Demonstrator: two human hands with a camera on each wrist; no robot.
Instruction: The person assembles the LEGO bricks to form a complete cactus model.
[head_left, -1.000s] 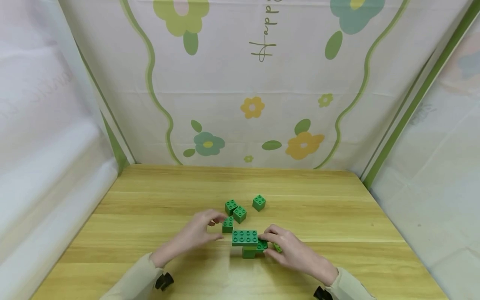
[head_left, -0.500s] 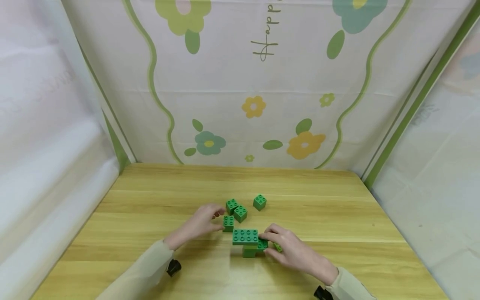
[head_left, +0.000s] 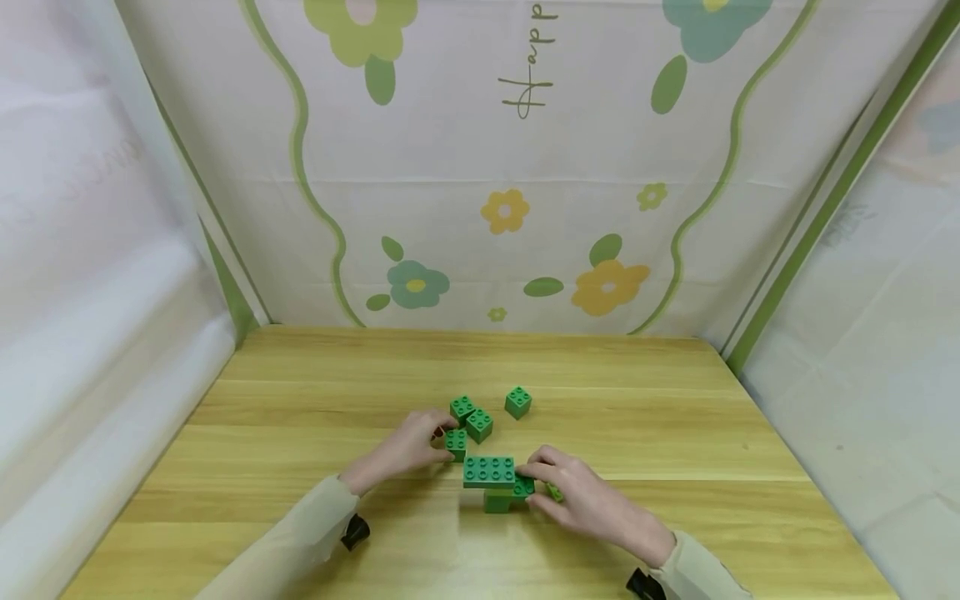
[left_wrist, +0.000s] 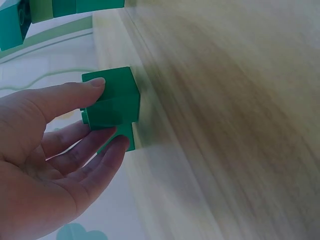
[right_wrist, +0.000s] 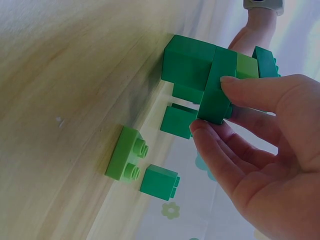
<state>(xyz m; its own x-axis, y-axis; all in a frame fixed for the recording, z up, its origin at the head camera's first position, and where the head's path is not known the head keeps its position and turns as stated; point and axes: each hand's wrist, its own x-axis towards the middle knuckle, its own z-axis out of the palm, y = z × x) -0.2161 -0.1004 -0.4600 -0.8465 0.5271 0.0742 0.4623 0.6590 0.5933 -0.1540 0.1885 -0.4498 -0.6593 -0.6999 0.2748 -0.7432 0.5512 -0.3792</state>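
Note:
My left hand [head_left: 405, 446] has its thumb and fingers around a square green toy brick [head_left: 456, 445], left of the stack; in the left wrist view the thumb lies on one side of the brick [left_wrist: 112, 102] and the fingertips at the other. My right hand [head_left: 581, 500] pinches a dark green layer of the brick stack [head_left: 489, 472], which has a flat eight-stud brick on top. From the right wrist view, thumb and fingertips grip that layer [right_wrist: 216, 90], with a light green piece [right_wrist: 247, 66] above it and a dark green block [right_wrist: 187, 60] below.
Two square green bricks [head_left: 480, 425] lie close together behind the left hand's brick, and another green brick [head_left: 517, 402] sits farther right. A lime green brick [right_wrist: 122, 152] rests beside the right hand. The wooden table [head_left: 337, 367] ends at a flowered cloth backdrop [head_left: 465, 250].
My left hand has moved right and slightly forward, and its thumb and fingers have closed around the square green brick. The right hand has stayed on the stack.

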